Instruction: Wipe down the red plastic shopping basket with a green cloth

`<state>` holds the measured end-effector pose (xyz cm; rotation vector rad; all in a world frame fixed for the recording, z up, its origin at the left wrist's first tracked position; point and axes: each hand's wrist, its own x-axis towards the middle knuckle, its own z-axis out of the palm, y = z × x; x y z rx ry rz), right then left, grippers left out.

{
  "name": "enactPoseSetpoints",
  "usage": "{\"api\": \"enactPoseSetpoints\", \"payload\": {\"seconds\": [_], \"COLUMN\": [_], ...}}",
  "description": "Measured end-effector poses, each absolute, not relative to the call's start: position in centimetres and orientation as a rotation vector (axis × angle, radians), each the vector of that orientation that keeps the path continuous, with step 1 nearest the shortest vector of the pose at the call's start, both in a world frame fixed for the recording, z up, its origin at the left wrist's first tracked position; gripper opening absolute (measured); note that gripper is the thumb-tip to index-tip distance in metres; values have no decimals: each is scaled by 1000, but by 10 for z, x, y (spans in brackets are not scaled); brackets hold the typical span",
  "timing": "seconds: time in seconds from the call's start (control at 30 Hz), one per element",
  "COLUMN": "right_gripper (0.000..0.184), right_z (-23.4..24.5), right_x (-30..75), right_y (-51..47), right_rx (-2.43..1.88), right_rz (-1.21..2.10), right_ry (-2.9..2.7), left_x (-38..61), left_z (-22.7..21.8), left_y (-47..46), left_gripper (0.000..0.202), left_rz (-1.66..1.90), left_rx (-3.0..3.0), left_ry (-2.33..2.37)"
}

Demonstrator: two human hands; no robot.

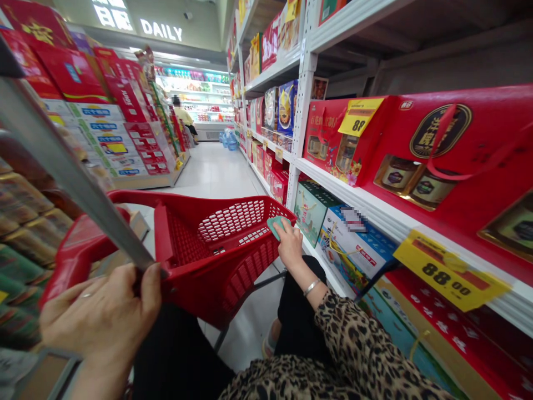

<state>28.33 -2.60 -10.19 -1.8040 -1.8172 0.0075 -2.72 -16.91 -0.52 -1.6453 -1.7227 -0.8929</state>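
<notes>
The right hand (289, 244), wearing a silver bracelet (311, 287), has a clenched grip on a flat green packet (277, 226) at the front rim of a red plastic shopping cart (250, 272). The left hand (100, 316) is clenched on the cart's near edge, at lower left. The cart's long axis points forward down the aisle. At right, a yellow price tag (449, 270) reads "88.00" on a white shelf (353, 191) of red gift boxes (437, 150); a "DAILY" sign (160, 30) glows at upper left.
</notes>
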Motion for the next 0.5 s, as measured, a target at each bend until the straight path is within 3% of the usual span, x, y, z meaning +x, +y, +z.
{"api": "enactPoseSetpoints", "payload": {"seconds": [0.3,0.5], "right_gripper": [61,44], "right_z": [-99,-77], "right_x": [198,151], "right_y": [-100,-145], "right_rx": [-1325,-947], "right_rz": [-2,-204], "right_ry": [-1944,-2005], "left_x": [-24,-28], "left_z": [5,-4], "left_y": [-166,-164], "left_gripper": [36,29], "left_rz": [-930,-976], "left_rx": [-1646,-1680], "left_ry": [-1535,-1415]}}
